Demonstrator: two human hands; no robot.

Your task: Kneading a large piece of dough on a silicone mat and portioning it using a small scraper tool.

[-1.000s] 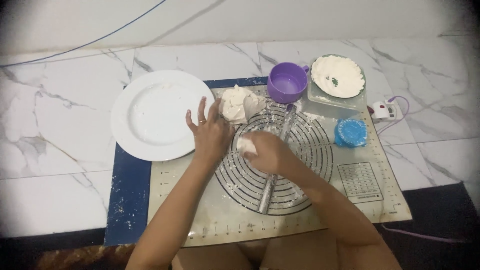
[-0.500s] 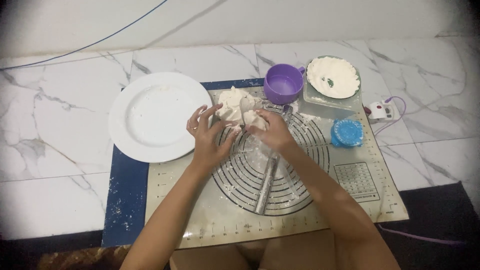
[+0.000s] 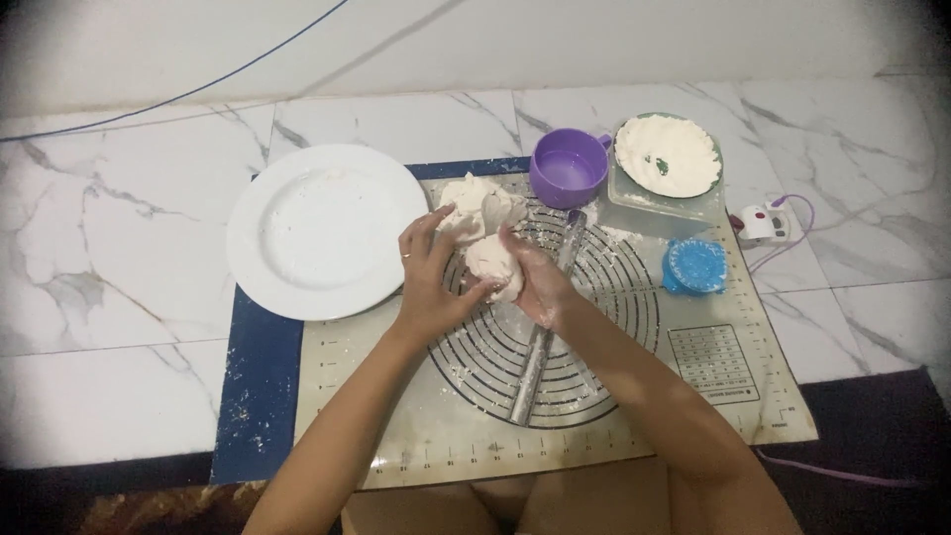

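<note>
Marble surface, pastry mat: your left hand, right hand have lifted dough piece, fingers cupped round it; dough mound just beyond

- The dough piece and the dough lump are seen as off-white.
- The plate is plain white, dusted with flour.
- The cup is purple.
- The round mould is bright blue.
- The baking mat is cream, printed with black concentric rings and ruler marks, over a dark blue mat.
- The floor is white marble, veined in grey.
</note>
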